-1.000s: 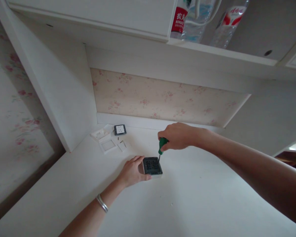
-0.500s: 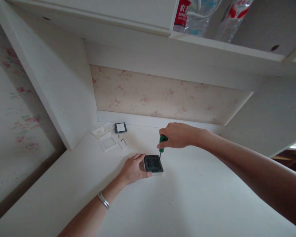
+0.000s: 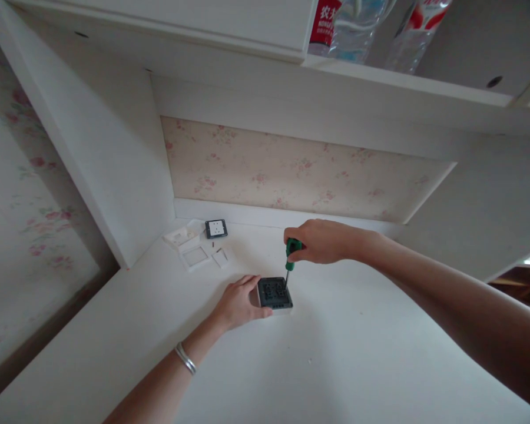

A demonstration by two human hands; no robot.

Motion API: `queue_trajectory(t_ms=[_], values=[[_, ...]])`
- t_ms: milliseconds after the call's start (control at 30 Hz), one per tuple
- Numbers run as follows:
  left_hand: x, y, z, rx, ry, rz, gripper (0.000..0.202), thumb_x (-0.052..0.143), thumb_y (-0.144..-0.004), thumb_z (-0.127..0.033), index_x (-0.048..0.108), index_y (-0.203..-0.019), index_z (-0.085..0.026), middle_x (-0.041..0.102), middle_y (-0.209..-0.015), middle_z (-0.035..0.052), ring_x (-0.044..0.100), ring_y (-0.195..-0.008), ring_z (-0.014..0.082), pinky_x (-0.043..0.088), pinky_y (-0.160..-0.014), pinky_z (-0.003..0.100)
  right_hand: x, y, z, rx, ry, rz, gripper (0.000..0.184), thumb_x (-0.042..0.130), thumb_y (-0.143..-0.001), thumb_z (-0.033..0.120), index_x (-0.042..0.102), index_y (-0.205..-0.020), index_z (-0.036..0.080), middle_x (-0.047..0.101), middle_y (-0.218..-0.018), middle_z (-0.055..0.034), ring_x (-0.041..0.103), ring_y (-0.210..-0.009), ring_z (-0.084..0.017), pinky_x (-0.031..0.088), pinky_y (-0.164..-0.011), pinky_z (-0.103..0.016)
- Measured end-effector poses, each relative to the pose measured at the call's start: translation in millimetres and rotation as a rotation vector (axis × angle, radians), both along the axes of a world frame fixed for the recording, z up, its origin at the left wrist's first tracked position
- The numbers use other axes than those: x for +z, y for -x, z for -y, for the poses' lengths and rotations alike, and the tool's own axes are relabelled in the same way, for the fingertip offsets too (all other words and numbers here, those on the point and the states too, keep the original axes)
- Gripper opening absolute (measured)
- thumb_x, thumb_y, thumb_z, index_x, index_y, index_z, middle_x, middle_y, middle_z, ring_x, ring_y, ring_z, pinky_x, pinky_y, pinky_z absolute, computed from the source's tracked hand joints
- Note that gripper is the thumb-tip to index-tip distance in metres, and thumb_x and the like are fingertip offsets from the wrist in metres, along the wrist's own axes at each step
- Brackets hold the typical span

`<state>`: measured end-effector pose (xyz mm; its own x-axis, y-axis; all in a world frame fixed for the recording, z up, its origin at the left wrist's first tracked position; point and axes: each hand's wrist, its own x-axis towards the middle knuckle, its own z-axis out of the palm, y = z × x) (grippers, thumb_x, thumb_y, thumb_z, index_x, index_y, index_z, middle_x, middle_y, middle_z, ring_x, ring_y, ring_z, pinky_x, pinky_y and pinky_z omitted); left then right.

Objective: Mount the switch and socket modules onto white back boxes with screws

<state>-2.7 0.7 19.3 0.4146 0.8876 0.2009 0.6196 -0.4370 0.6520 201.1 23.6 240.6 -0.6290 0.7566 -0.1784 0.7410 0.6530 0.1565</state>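
Clasping left grip [image 3: 237, 302]: fingers and thumb against black-faced box [image 3: 274, 292], at its three o'clock.
Right grip [image 3: 318, 241]: closed round green screwdriver [image 3: 290, 265]; box at seven o'clock.

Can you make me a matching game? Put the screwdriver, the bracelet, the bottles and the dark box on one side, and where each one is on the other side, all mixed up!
Things:
1. screwdriver
2. bracelet
3. bottles
4. dark box

Places:
A. on the high shelf
B. on the desk, held by the left hand
C. gripped in the right hand
D. around the left wrist

Right pairs: 1-C, 2-D, 3-A, 4-B
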Motion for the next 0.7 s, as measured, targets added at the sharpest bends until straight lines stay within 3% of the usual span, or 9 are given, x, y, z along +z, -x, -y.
queue_trajectory(t_ms=[133,233,400,500,600,700], values=[[0.4,-1.0,0.2,0.015,-0.004,0.003,0.083,0.070,-0.060,-0.059,0.048,-0.130,-0.021,0.051,-0.132,0.0066,0.048,-0.118,0.0267,0.037,-0.101,0.033,-3.1,2.0,5.5,-0.073,-0.155,0.069,0.060,0.037,-0.081,0.068,0.062,-0.093,0.015,0.066,-0.081,-0.0148,0.063,-0.073,-0.027,0.039,-0.056,-0.031],[-0.2,-1.1,0.4,0.020,0.002,0.008,0.081,0.071,-0.060,-0.057,0.049,-0.130,-0.022,0.052,-0.130,0.0062,0.049,-0.117,0.0264,0.038,-0.100,0.033,-3.9,5.1,10.1,-0.123,-0.196,0.097,0.065,0.035,-0.079,0.072,0.063,-0.091,0.014,0.066,-0.083,-0.0166,0.063,-0.076,-0.030,0.041,-0.059,-0.033],[-1.4,-0.1,0.1,0.020,0.004,0.009,0.083,0.069,-0.060,-0.060,0.048,-0.130,-0.021,0.050,-0.132,0.0070,0.047,-0.119,0.0278,0.038,-0.100,0.034,-2.5,3.5,7.9,-0.118,-0.146,0.093,0.056,0.046,-0.078,0.065,0.057,-0.109,0.020,0.067,-0.088,-0.0125,0.063,-0.078,-0.030,0.041,-0.059,-0.032],[-1.3,0.2,-0.1,0.019,0.013,0.004,0.084,0.069,-0.060,-0.061,0.048,-0.131,-0.022,0.050,-0.133,0.0071,0.047,-0.120,0.0280,0.037,-0.101,0.035,2.2,1.2,2.9,-0.001,-0.043,0.031,0.051,0.059,-0.077,0.049,0.049,-0.122,0.028,0.066,-0.103,-0.0075,0.062,-0.086,-0.025,0.040,-0.062,-0.029],[-0.5,0.1,0.0,0.019,0.021,0.005,0.085,0.069,-0.059,-0.062,0.048,-0.131,-0.021,0.051,-0.132,0.0074,0.047,-0.120,0.0279,0.036,-0.102,0.035,6.7,2.6,-2.9,0.119,0.024,0.027,0.034,0.060,-0.080,0.036,0.055,-0.113,0.030,0.066,-0.102,-0.0034,0.061,-0.087,-0.021,0.038,-0.064,-0.027],[-0.2,0.0,0.0,0.017,0.024,0.014,0.086,0.068,-0.060,-0.063,0.047,-0.132,-0.021,0.050,-0.133,0.0073,0.047,-0.120,0.0277,0.035,-0.103,0.034,8.5,5.6,-6.8,0.131,0.027,0.069,0.028,0.063,-0.078,0.035,0.060,-0.104,0.028,0.067,-0.093,-0.0030,0.061,-0.083,-0.021,0.036,-0.062,-0.026]])
